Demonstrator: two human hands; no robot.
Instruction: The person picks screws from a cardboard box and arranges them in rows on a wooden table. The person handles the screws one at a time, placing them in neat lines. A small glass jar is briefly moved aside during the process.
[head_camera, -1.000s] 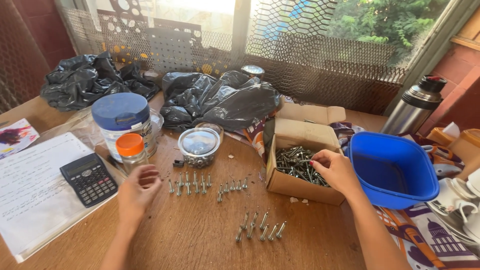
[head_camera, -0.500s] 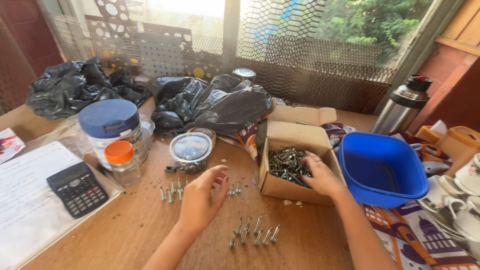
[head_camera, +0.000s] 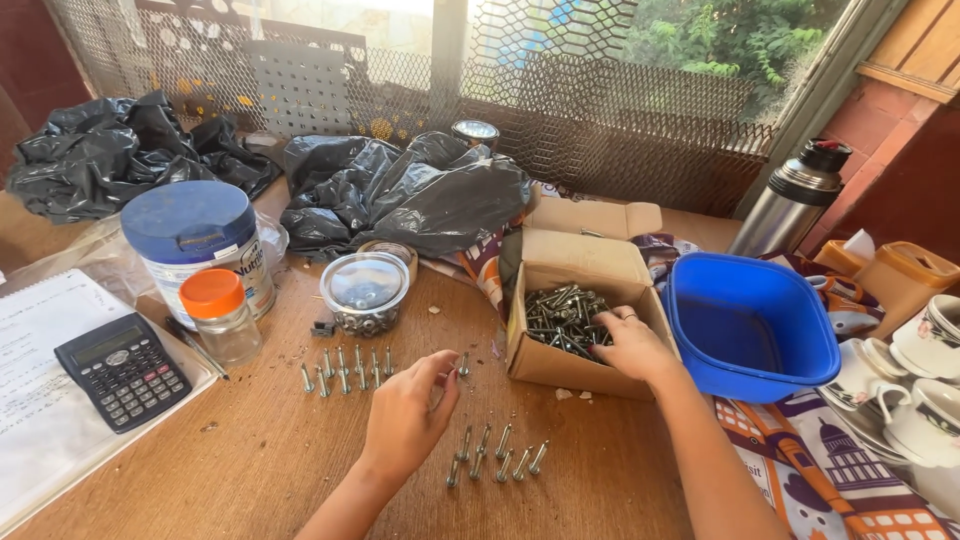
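Note:
My left hand (head_camera: 405, 415) hovers over the wooden table with its fingertips pinched on a single screw (head_camera: 463, 362) that stands between two groups of screws. One row of screws (head_camera: 345, 375) lies to its left, and another row (head_camera: 495, 462) lies just in front of it. My right hand (head_camera: 630, 345) reaches into an open cardboard box (head_camera: 560, 372). Its fingers are curled into the pile of dark screws (head_camera: 558, 318), so the fingertips are hidden.
A blue plastic tub (head_camera: 752, 325) sits right of the box, with a steel flask (head_camera: 790, 195) behind it and cups (head_camera: 920, 380) at the far right. On the left are a calculator (head_camera: 125, 370), an orange-lidded jar (head_camera: 220, 315), a blue-lidded can (head_camera: 195, 240) and a round lidded dish (head_camera: 365, 290). Black plastic bags (head_camera: 410, 190) lie behind.
My left hand has moved right from the left row of screws to the table's middle. My right hand has stayed in the box. The camera has come closer.

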